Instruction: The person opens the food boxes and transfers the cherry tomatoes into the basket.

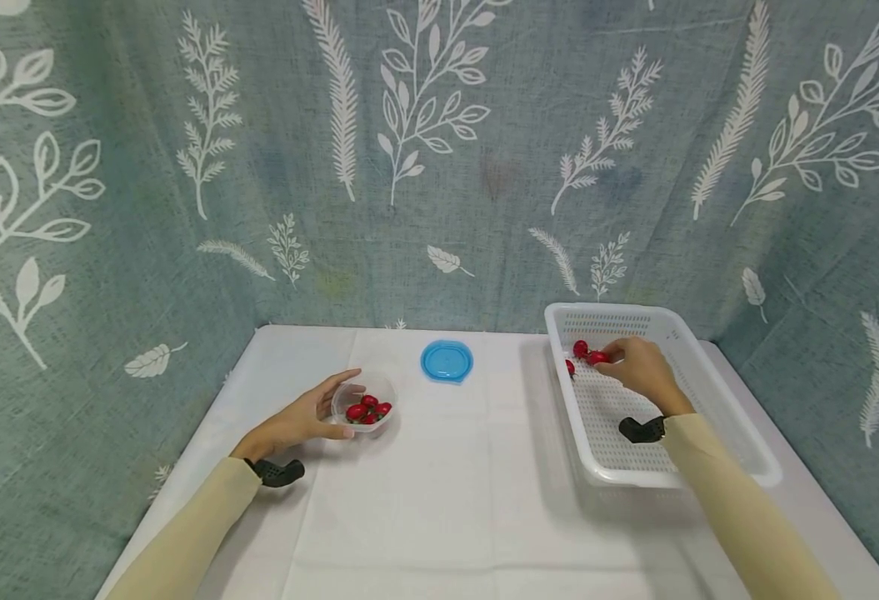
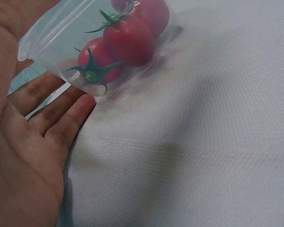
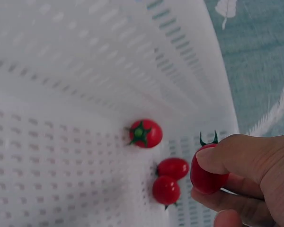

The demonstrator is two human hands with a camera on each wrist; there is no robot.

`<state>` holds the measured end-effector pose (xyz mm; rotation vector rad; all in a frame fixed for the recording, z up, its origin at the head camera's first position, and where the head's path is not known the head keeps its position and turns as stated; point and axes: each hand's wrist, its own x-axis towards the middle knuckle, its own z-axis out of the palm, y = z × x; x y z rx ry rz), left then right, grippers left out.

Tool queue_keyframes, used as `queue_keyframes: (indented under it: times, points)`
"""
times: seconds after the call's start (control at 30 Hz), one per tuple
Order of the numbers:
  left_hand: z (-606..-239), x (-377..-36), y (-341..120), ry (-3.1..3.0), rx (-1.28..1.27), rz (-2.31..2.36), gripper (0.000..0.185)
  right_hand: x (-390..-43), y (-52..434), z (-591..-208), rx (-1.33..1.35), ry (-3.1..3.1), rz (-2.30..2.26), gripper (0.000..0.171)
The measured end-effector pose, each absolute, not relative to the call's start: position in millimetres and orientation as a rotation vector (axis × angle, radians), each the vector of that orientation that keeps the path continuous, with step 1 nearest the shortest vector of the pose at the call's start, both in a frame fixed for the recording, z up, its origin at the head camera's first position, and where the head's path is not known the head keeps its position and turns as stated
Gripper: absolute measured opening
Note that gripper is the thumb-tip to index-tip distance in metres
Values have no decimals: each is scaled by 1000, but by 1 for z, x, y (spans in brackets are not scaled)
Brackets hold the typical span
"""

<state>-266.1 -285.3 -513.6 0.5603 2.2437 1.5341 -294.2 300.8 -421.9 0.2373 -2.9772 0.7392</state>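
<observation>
Head view first: two hands are at work over a white tabletop [image 1: 439,500] with a leaf-print cloth hung all round it. At lower left of centre sits one small clear plastic cup [image 1: 365,408], and the left hand [image 1: 300,421] cups it from the left side, fingers [image 1: 345,379] loosely curved along the wall and the thumb lying low at the front. I count roughly four cherry tomatoes [image 1: 367,409] inside, though they're bunched up so I wouldn't swear to it. The left wrist view only shows three of them, green stems and all, through the clear wall, with the open palm right beside the cup.

One round blue lid [image 1: 446,362] lies flat by itself in the middle of the frame, apart from both hands. Can't make out any writing on it or on anything else.

Over at right of the frame there's one white perforated basket [image 1: 739,450], long side running away from the person. The right hand [image 1: 645,371] is down inside its far left corner. In the right wrist view it's clear: thumb and fingers [image 3: 236,153] are pinching one tomato [image 3: 206,175], stem up, at lower right of that frame. Three loose tomatoes [image 3: 146,133] lie on the basket floor just beside it, one on its own near the wall, two touching each other lower down.

Both arms have tan sleeves with a black strap thing at each wrist.
</observation>
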Motion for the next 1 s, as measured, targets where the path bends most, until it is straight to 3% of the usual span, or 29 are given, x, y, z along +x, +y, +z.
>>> queue_keyframes:
  times: [0.53,1.0]
  points:
    - [-513,-267,-285,2244,565,1527,105,-292,323,-430,-22,-3075,743,42]
    - [-514,-267,-285,2244,560,1525,105,-289,317,-428,-23,-3026,765,35]
